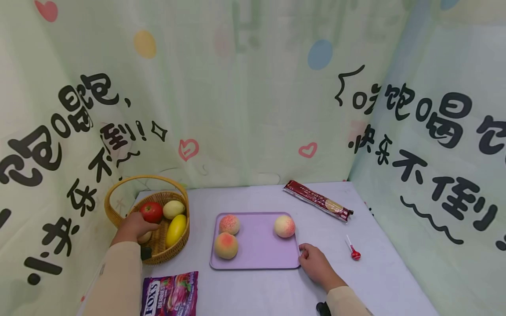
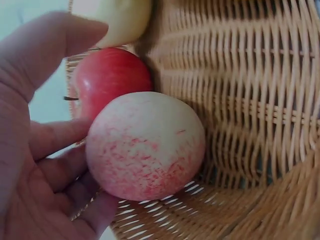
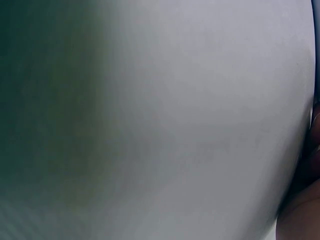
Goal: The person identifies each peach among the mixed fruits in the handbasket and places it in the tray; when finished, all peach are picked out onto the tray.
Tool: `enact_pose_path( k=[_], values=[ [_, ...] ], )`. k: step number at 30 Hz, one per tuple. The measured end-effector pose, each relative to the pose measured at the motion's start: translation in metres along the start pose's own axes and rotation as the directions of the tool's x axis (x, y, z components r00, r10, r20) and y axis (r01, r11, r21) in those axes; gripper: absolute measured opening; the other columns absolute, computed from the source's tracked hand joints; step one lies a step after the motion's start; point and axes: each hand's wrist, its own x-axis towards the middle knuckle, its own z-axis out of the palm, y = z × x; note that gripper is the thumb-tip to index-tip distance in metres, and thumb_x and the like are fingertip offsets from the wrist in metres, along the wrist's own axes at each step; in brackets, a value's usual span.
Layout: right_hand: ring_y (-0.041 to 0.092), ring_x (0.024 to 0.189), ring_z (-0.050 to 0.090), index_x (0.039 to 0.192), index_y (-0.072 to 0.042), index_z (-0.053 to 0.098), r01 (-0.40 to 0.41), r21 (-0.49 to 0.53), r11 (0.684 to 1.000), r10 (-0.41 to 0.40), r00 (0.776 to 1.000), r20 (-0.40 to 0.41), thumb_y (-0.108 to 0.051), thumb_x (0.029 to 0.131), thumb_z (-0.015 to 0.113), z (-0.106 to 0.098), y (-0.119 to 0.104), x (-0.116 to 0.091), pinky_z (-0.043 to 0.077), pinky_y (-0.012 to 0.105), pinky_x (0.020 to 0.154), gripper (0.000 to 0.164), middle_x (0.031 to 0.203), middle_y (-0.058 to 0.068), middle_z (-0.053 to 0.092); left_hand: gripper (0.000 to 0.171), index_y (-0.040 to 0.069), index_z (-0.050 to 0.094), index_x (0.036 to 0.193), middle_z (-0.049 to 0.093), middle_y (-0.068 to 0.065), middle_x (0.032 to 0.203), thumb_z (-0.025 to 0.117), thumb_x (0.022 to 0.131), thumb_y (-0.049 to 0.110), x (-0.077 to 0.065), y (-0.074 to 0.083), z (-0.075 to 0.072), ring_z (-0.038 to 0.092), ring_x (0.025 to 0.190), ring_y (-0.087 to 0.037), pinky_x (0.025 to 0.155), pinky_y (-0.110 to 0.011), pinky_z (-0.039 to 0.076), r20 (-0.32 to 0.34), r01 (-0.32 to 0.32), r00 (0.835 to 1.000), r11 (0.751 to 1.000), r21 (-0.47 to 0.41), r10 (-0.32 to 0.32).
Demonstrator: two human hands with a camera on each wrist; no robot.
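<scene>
My left hand (image 1: 136,228) reaches into a wicker basket (image 1: 112,215) at the left. In the left wrist view its fingers lie against a pale, pink-flecked peach (image 2: 145,147), with the thumb raised apart from it. A red apple (image 1: 152,212) sits beside that peach, near a pale yellow-green round fruit (image 1: 174,210) and a yellow mango-like fruit (image 1: 176,231). My right hand (image 1: 315,264) grips the right rim of a lilac tray (image 1: 257,245) with bent fingers. On the tray are three peaches, two at the left (image 1: 226,245) and one at the right (image 1: 285,226).
A purple candy bag (image 1: 170,294) lies in front of the basket. Behind the tray's right side lies a long dark-red snack packet (image 1: 318,200). A red lollipop (image 1: 355,254) is right of the tray. Printed curtains (image 1: 253,109) enclose the white table (image 1: 245,292).
</scene>
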Motion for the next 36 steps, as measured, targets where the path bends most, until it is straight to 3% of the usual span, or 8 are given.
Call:
enact_pose_path(
  k=[4, 9, 18, 28, 36],
  values=[
    [0.018, 0.071, 0.049, 0.128, 0.004, 0.062, 0.009, 0.019, 1.0, -0.009, 1.0, 0.006, -0.005, 0.093, 0.064, 0.003, 0.001, -0.001, 0.04, 0.028, 0.059, 0.036, 0.08, 0.004, 0.054, 0.064, -0.015, 0.062, 0.112, 0.065, -0.029, 0.104, 0.075, 0.085, 0.042, -0.003, 0.0, 0.0, 0.058, 0.088, -0.036, 0.085, -0.051, 0.054, 0.032, 0.027, 0.999, 0.999, 0.04, -0.028],
    [0.018, 0.072, 0.05, 0.128, 0.004, 0.062, 0.018, 0.03, 0.999, -0.019, 1.0, 0.014, -0.005, 0.092, 0.064, 0.006, -0.002, -0.004, 0.041, 0.028, 0.06, 0.036, 0.08, 0.003, 0.055, 0.06, -0.014, 0.058, 0.109, 0.06, -0.023, 0.094, 0.072, 0.082, 0.038, -0.01, -0.006, 0.011, 0.055, 0.084, -0.033, 0.08, -0.044, 0.053, 0.107, 0.042, 0.993, 0.999, 0.005, -0.043],
    [0.018, 0.075, 0.05, 0.129, 0.003, 0.062, -0.006, 0.008, 1.0, 0.006, 1.0, 0.018, -0.006, 0.093, 0.063, 0.007, -0.008, -0.003, 0.043, 0.03, 0.062, 0.037, 0.083, 0.004, 0.056, 0.027, 0.008, 0.057, 0.076, 0.052, -0.006, 0.074, 0.075, 0.077, 0.029, -0.012, -0.01, 0.018, 0.051, 0.071, -0.022, 0.062, -0.03, 0.044, 0.087, 0.036, 0.996, 0.994, -0.101, -0.027],
    [0.018, 0.077, 0.05, 0.13, 0.003, 0.061, -0.007, -0.002, 1.0, 0.007, 1.0, 0.013, -0.007, 0.095, 0.063, 0.004, -0.009, -0.004, 0.044, 0.031, 0.063, 0.037, 0.084, 0.005, 0.055, 0.035, -0.001, 0.06, 0.092, 0.057, -0.012, 0.084, 0.075, 0.077, 0.026, -0.004, -0.008, 0.012, 0.054, 0.077, -0.027, 0.064, -0.032, 0.047, 0.012, -0.019, 1.0, 0.992, -0.121, 0.02],
    [0.019, 0.077, 0.05, 0.13, 0.004, 0.061, -0.01, -0.012, 1.0, 0.01, 1.0, 0.0, -0.006, 0.095, 0.061, 0.0, -0.005, -0.004, 0.043, 0.031, 0.065, 0.037, 0.085, 0.004, 0.056, 0.064, -0.009, 0.054, 0.127, 0.062, -0.02, 0.102, 0.071, 0.08, 0.031, 0.001, -0.001, 0.011, 0.055, 0.088, -0.031, 0.073, -0.037, 0.049, 0.015, -0.051, 0.998, 0.994, -0.096, 0.053]
  ],
)
